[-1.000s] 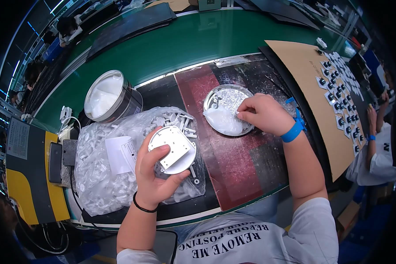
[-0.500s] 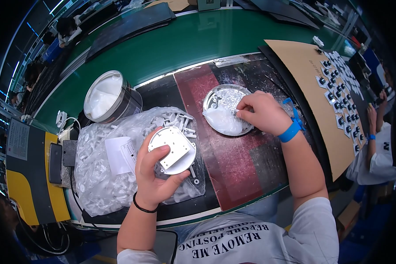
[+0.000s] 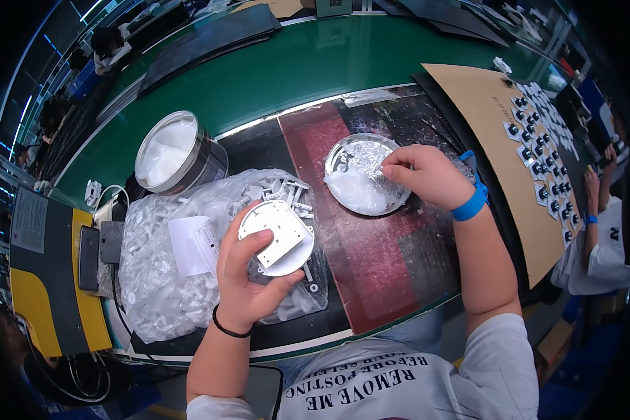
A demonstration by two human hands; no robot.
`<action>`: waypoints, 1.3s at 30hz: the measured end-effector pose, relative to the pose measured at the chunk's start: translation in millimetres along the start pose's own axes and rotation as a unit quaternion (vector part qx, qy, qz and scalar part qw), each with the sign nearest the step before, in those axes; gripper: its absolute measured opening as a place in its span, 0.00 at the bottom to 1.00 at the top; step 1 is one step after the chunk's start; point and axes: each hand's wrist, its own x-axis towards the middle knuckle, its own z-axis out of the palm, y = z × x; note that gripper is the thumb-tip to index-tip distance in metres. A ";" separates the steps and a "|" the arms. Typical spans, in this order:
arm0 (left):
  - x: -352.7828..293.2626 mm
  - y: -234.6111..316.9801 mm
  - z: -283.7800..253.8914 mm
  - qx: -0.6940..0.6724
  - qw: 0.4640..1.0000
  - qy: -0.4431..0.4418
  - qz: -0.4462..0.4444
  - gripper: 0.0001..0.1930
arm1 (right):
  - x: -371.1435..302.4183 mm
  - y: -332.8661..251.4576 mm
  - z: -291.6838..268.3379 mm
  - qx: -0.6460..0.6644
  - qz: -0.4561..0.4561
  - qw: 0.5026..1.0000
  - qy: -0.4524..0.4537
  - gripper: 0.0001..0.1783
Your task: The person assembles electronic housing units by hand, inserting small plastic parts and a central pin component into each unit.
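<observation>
Left of the metal bowl (image 3: 335, 158), the left hand (image 3: 250, 288) grasps a face-up white disc (image 3: 280, 234), straight edge slanting bowlward; the right hand's (image 3: 427, 179) grip, over the bowl, I cannot tell.

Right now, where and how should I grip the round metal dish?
Probably pinch the round metal dish by its far-left rim, coming from the left. That raised edge is uncovered; the white lump crowds the near-left side, and your right hand is over the right.
</observation>
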 end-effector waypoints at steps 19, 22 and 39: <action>3.0 24.0 15.4 -0.067 0.987 -0.146 0.011 0.28 | -40.0 -56.2 64.6 0.504 -0.095 0.852 -0.103 0.13; 6.8 25.4 14.8 -0.064 0.989 -0.133 0.019 0.28 | -40.7 -55.5 63.7 0.491 -0.078 0.859 -0.119 0.13; 4.3 24.4 13.5 -0.060 0.988 -0.143 -0.002 0.27 | -38.9 -50.8 59.2 0.414 -0.104 0.903 -0.056 0.12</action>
